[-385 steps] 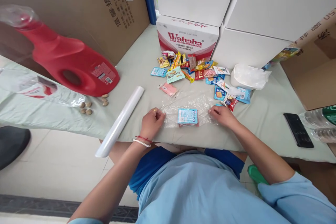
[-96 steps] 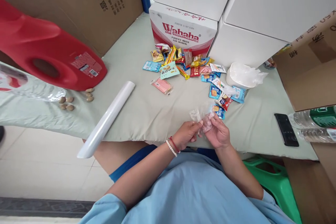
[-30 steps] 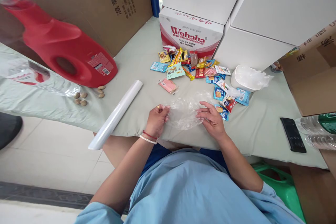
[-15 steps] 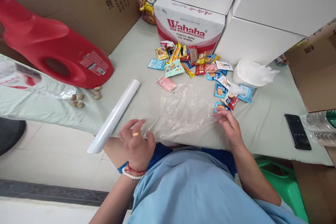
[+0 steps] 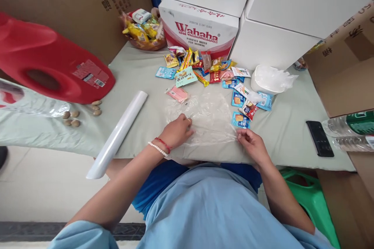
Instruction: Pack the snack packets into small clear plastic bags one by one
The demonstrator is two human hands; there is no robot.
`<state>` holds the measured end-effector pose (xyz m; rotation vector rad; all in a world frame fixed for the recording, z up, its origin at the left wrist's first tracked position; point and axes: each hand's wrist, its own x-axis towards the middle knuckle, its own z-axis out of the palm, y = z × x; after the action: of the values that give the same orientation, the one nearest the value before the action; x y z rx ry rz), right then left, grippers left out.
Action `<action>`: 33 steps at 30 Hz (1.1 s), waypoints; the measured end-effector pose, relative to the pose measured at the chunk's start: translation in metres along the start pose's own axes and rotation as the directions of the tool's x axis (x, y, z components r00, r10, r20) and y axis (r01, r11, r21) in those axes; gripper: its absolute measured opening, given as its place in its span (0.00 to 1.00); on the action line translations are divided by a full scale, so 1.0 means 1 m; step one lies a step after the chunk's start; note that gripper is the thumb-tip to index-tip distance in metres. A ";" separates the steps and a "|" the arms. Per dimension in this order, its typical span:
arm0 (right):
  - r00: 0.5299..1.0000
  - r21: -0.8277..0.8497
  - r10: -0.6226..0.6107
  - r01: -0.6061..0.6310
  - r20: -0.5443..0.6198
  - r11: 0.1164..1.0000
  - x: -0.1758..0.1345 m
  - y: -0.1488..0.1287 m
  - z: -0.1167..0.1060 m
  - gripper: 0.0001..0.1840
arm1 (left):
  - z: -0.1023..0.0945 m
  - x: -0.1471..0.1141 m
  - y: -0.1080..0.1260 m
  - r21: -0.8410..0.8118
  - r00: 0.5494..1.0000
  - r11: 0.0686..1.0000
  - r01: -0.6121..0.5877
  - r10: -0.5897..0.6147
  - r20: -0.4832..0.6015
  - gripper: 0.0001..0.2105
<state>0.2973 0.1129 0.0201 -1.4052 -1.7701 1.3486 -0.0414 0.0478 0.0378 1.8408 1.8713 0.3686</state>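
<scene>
A clear plastic bag [image 5: 213,113] lies spread flat and wrinkled at the front of the cloth-covered table. My left hand [image 5: 178,131] rests over its left part, fingers curled down and closed on the film; their tips are partly hidden. At the bag's lower right corner, my right hand [image 5: 253,144] pinches the edge between thumb and fingers. Just behind the bag lies a pink snack packet [image 5: 178,94]. A blue snack packet [image 5: 240,120] sits close to my right hand. To the left, a white plastic roll [image 5: 118,132] lies slanted, its near end jutting past the table edge.
Several mixed snacks [image 5: 187,76] lie before a Wahaha carton [image 5: 201,33]. A snack basket [image 5: 146,42] stands back left; a white container [image 5: 258,81] holds plastic film. Left are a red jug [image 5: 58,62] and several nuts [image 5: 71,118]; right, a phone [image 5: 320,138] and bottles [image 5: 350,128].
My left hand has moved right, from near the roll onto the bag. My right hand has come slightly lower and now pinches the bag's corner. The view has shifted somewhat.
</scene>
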 end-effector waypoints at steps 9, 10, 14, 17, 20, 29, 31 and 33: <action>0.903 -0.356 -0.425 0.417 0.061 0.836 -0.007 -0.059 -0.019 0.12 | 0.025 -0.036 0.002 0.125 0.997 0.990 -0.061 0.067 -0.042 0.49; 0.846 -0.337 -0.504 0.533 0.177 0.776 -0.003 -0.071 -0.002 0.11 | 0.026 -0.037 0.003 0.123 0.996 0.990 -0.066 0.072 -0.046 0.49; 0.653 -0.279 -0.576 0.745 0.492 0.606 0.011 -0.083 0.066 0.16 | 0.025 -0.040 0.001 0.087 0.990 0.993 -0.085 0.094 -0.106 0.44; 0.685 -0.376 -0.529 0.723 0.501 0.580 0.017 -0.060 0.090 0.24 | 0.024 -0.046 -0.009 0.159 0.988 0.987 -0.030 0.053 -0.143 0.41; 0.751 -0.447 -0.485 0.658 0.448 0.607 0.017 -0.030 0.081 0.29 | 0.026 -0.053 -0.024 0.247 0.990 0.969 -0.005 0.040 -0.136 0.47; 0.850 -0.483 -0.467 0.523 0.241 0.702 0.085 -0.077 0.026 0.15 | 0.027 -0.064 -0.039 0.344 0.970 0.932 -0.115 0.180 -0.164 0.42; 0.804 -0.490 -0.505 0.592 0.313 0.640 0.124 -0.116 0.049 0.14 | 0.026 -0.065 -0.038 0.336 0.969 0.935 -0.111 0.176 -0.171 0.43; 0.732 -0.500 -0.552 0.679 0.401 0.538 0.166 -0.156 0.087 0.14 | 0.026 -0.065 -0.037 0.324 0.967 0.939 -0.114 0.179 -0.179 0.42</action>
<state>0.1022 0.2365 0.0981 -0.7258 -2.6704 0.5163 -0.0619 -0.0219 0.0068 2.2373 2.0293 0.3409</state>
